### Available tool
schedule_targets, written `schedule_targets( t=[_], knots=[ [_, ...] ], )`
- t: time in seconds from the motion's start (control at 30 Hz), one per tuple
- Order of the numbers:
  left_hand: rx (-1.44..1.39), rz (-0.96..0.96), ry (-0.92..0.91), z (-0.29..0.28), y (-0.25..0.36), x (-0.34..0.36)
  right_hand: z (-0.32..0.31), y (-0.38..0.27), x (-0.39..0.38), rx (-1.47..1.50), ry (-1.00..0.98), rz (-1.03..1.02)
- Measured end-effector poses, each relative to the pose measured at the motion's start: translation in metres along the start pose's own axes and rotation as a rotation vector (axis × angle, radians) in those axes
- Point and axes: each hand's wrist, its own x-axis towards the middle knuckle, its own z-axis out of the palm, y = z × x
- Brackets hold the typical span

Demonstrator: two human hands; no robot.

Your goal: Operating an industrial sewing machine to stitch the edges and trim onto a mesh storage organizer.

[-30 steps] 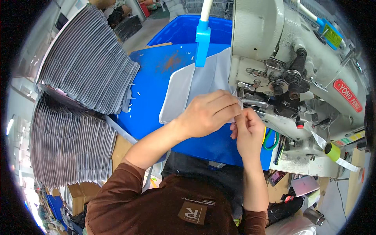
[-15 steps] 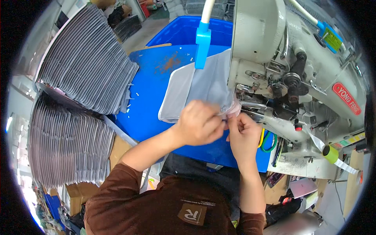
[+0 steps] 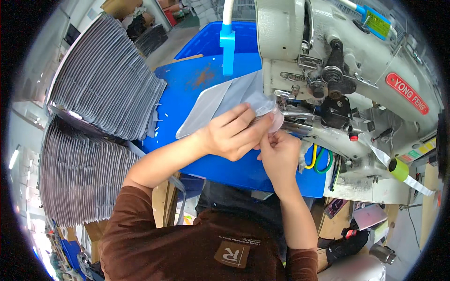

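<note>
Blue tabletop (image 3: pixel 227 172), grey fabric (image 3: pixel 227 99) spread beyond left grip (image 3: pixel 230 133) and right grip (image 3: pixel 282 154), both pinched on its edge

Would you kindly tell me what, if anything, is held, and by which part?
A grey fabric piece, by its near right edge beside the sewing machine, pinched by left hand and right hand; exact contact is partly hidden.

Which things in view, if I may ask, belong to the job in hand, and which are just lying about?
In use:
grey fabric, at the fingertips of left hand and right hand
sewing machine beside it
blue tabletop
probably the stacked grey pieces

Apparently lying about:
scissors with yellow and green handles
pink flat object
metal flask
</note>
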Motion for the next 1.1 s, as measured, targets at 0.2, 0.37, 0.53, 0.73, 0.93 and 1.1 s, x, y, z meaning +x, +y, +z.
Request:
schedule_targets(
  t=[0.2,0.37,0.53,0.73,0.93,1.1],
  knots=[
    [-0.035,0.178,-0.128,0.001,-0.01,0.026,-0.011,0.012,0.007,-0.297,0.013,-0.323],
    [-0.131,-0.042,-0.12,-0.002,0.009,0.031,-0.013,0.016,0.011,-0.368,-0.006,-0.417],
    [-0.207,-0.187,-0.109,0.007,0.016,0.036,-0.018,0.018,0.016,-0.367,-0.039,-0.444],
    [-0.304,-0.301,-0.094,0.013,0.017,0.033,-0.018,0.013,0.015,-0.345,-0.041,-0.353],
    [-0.362,-0.414,-0.071,0.012,0.018,0.03,-0.01,0.009,0.011,-0.523,0.043,-0.366],
    [-0.343,-0.535,-0.014,0.015,0.023,0.029,-0.012,0.018,0.012,-0.465,0.043,-0.388]
  ],
)
